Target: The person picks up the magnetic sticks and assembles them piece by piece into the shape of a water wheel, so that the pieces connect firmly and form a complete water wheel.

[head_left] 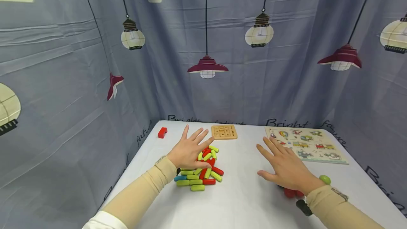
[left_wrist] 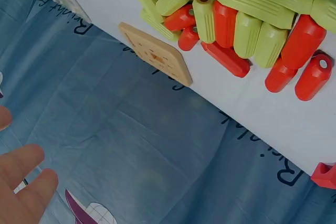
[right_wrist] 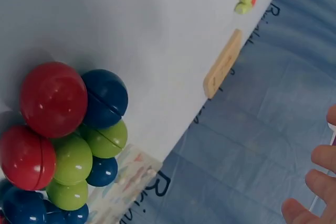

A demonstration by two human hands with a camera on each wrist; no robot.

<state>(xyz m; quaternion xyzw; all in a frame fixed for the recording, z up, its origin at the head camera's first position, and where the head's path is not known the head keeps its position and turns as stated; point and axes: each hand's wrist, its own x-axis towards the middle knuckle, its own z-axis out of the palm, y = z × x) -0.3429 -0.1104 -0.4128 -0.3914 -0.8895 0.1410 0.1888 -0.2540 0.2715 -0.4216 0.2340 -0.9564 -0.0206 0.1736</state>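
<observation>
With its fingers spread, my left hand (head_left: pixel 189 152) is held above a pile of short ridged plastic sticks and grips nothing. Green sticks (head_left: pixel 198 187) and red sticks (head_left: pixel 209 182) make up most of the pile, with a blue stick (head_left: pixel 180 178) at its left side. My right hand (head_left: pixel 286 167) also has its fingers apart and holds nothing. In the head view it partly covers a cluster of balls. The right wrist view shows that cluster better: red balls (right_wrist: pixel 53 99), blue balls (right_wrist: pixel 105 98) and green balls (right_wrist: pixel 73 158), touching one another.
A wooden number board (head_left: pixel 224 132) lies near the back edge of the white table (head_left: pixel 241 193). Right of it is a flat picture board (head_left: pixel 306 145) with printed vehicles. One red block (head_left: pixel 162 132) sits at the back left. Grey-blue curtains (head_left: pixel 235 94) enclose the table.
</observation>
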